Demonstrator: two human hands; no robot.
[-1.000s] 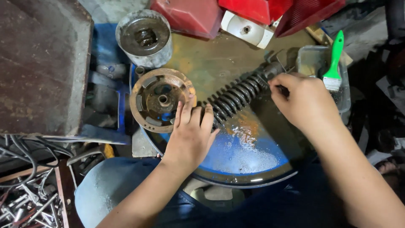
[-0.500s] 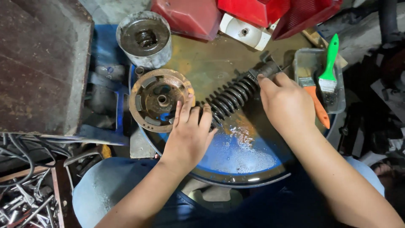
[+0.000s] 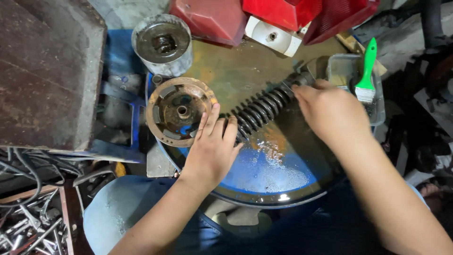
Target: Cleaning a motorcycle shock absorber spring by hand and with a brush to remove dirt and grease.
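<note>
Head view showed our left hand [image 3: 212,148] pressed flat on the lower end of a black coil spring [image 3: 262,109]. Our right hand [image 3: 330,113] closed around its upper end; the spring lay slanted on the blue drum lid [image 3: 264,174].

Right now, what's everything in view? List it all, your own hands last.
coil spring: one, black, lying diagonally across the drum top
drum top: one, blue and rusty, wet, centre
round rusty disc: one, brown, at the drum's left edge
metal can: one, grey, upper left
brush: one, green handle, in a clear tray at right
red covers: several, top
loose wires: grey, lower left
left hand: flat, fingers on the spring's lower end
right hand: on the spring's upper end
</note>
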